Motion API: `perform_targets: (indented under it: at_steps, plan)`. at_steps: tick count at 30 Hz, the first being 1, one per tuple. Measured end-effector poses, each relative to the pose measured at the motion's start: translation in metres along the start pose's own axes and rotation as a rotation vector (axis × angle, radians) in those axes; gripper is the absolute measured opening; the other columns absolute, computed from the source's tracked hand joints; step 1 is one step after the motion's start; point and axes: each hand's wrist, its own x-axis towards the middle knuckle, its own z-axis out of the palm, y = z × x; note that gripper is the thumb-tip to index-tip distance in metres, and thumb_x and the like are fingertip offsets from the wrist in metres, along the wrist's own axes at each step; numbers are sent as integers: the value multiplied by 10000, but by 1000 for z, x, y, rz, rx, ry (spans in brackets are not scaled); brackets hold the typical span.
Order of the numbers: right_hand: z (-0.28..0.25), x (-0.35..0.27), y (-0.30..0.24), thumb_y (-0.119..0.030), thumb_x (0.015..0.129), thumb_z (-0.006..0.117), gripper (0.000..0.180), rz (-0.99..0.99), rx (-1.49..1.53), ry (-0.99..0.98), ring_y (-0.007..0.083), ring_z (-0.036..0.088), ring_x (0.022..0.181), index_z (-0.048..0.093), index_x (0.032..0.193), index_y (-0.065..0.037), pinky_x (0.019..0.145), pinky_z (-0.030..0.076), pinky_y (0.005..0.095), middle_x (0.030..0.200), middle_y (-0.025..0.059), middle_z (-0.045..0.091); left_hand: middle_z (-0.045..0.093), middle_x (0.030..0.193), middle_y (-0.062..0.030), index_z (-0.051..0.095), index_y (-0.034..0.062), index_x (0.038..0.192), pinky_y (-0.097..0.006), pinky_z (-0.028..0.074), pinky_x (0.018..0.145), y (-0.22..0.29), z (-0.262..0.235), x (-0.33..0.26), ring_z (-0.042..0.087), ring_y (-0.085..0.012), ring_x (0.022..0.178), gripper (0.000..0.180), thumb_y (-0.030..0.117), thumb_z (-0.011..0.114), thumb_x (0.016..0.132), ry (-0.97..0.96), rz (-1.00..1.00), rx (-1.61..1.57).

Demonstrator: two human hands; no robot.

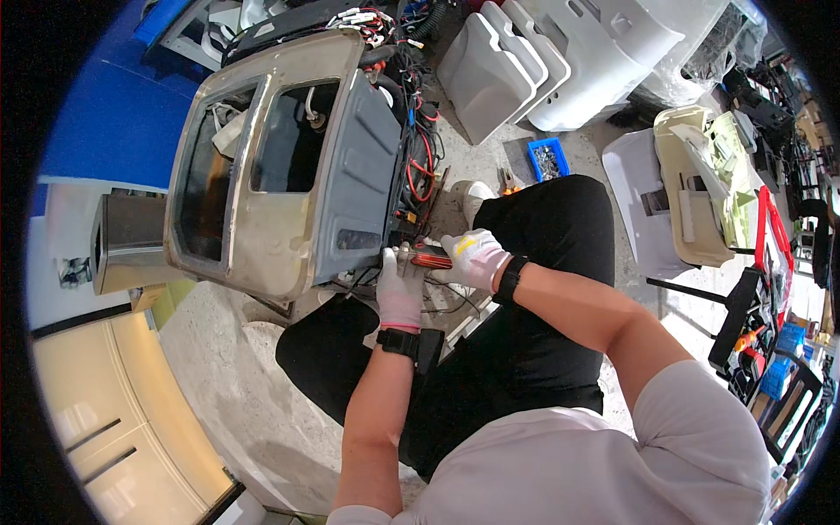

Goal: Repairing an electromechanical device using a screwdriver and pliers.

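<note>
Both hands wear white gloves and meet beside the lower corner of a large beige and grey vehicle shell (354, 175) with window openings. My right hand (472, 258), marked yellow on its back, is closed round a small metal piece with a red-orange strip (431, 261); its exact kind is unclear. Opposite it, my left hand (401, 284) presses close to the same piece, its fingers partly hidden, and I cannot make out what they grip. Red and black wires (420, 179) run along the shell's edge just beyond the hands.
On the floor ahead stands a blue tray (549, 159) of small hardware, with orange-handled pliers (508, 182) beside it. White plastic panels (499, 70) lean at the back. Cream panels (691, 192) and a red and black frame (759, 289) are on the right, a cream cabinet (122, 411) left.
</note>
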Motion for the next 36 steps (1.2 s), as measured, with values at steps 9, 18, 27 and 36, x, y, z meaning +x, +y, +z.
perform_targets:
  at_steps: [9, 18, 27, 36]
  plan:
    - [-4, 1, -2, -355, 771, 641, 327, -96, -190, 118, 315, 648, 795, 591, 917, -67, 683, 476, 415, 794, 115, 662, 617, 1084, -59, 586, 80, 1017, -381, 434, 920, 2, 4, 6, 568, -193, 988, 178, 227, 518, 942, 81, 22, -114]
    - [-25, -2, 11, -452, 712, 679, 509, 110, 32, -57, 373, 639, 772, 578, 939, -8, 683, 499, 435, 790, 206, 651, 606, 1140, -60, 579, 61, 1076, -380, 436, 940, 2, -7, 18, 571, -182, 1046, 228, 213, 468, 948, 84, -93, -256]
    - [-28, 5, 20, -514, 740, 640, 562, 164, 12, -60, 363, 636, 792, 576, 949, 4, 687, 496, 427, 804, 206, 648, 519, 1263, -114, 492, -20, 1139, -437, 395, 1032, 8, 21, 1, 493, -243, 1187, 270, 151, 430, 939, 76, -38, -439]
    - [-29, 4, 19, -494, 739, 631, 522, 168, 36, -18, 355, 644, 796, 586, 919, -7, 694, 502, 416, 811, 204, 656, 572, 1187, -120, 522, -39, 1120, -454, 396, 1028, 4, 13, 14, 523, -264, 1144, 262, 115, 394, 951, 67, -47, -496]
